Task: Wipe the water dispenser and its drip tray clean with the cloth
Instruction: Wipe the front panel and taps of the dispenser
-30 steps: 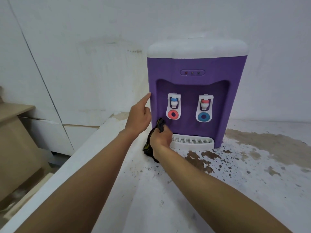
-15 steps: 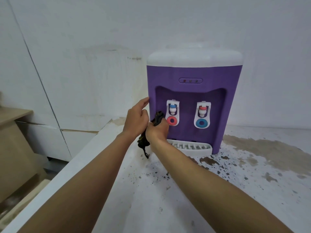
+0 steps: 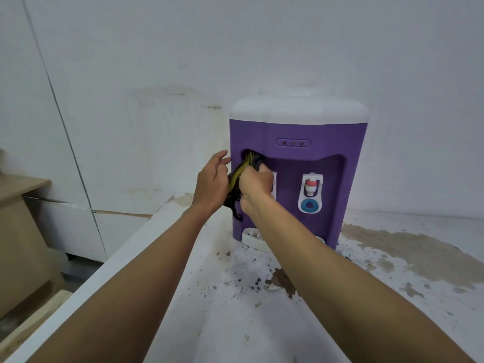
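On the stained white counter (image 3: 262, 323), against the wall (image 3: 262, 48), stands the purple water dispenser (image 3: 322, 132) with its white lid (image 3: 298, 108). The right hand (image 3: 256, 186) is clenched round a dark cloth (image 3: 239, 174) streaked with yellow. It presses the cloth's upper end into the top left corner of the recessed tap bay, just above the curled fingers. The rest of the cloth hangs below the knuckles, between the two hands. This hand covers most of the left tap (image 3: 274, 186); only a strip of its white housing shows past the fingers. The left hand (image 3: 210, 184) holds nothing, its fingers relaxed and slightly spread. Its fingertips lie at the dispenser's left edge; whether they touch it cannot be told. Right of the clenched fingers, well apart from them, is the second tap (image 3: 311, 192), white with a red knob and a blue ring. Above the fingers sits the small indicator panel (image 3: 293, 143). Below the hands, partly hidden under the right forearm, the white drip tray (image 3: 250, 238) lies at the dispenser's foot. Brown patches and dark specks mark the counter beneath the forearms. Far left of the relaxed fingers stands a wooden cabinet (image 3: 21, 231).
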